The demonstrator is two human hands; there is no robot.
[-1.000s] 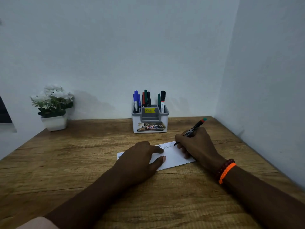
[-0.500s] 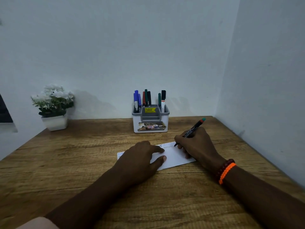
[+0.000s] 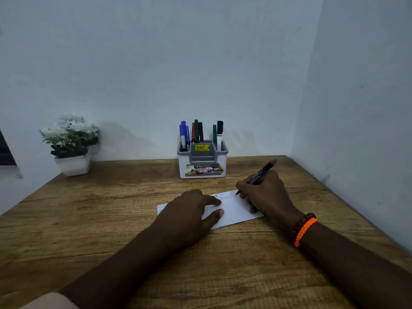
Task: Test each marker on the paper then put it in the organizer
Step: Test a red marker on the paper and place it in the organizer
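Note:
A white sheet of paper (image 3: 236, 210) lies on the wooden table (image 3: 111, 219), with zigzag scribbles near its far edge. My left hand (image 3: 189, 212) rests flat on the paper's left part, fingers spread. My right hand (image 3: 265, 195) grips a black marker (image 3: 262, 171) with a green end, its tip touching the paper's far right corner. Behind the paper stands a white and grey organizer (image 3: 201, 161) holding several markers: blue, red, green and black.
A white pot with white flowers (image 3: 71, 143) stands at the table's back left. Walls close off the back and the right side. An orange and dark red bracelet (image 3: 304, 228) sits on my right wrist.
The marker tip has shifted slightly right along the paper's far edge, and the scribble line has grown. My left hand has stayed in place.

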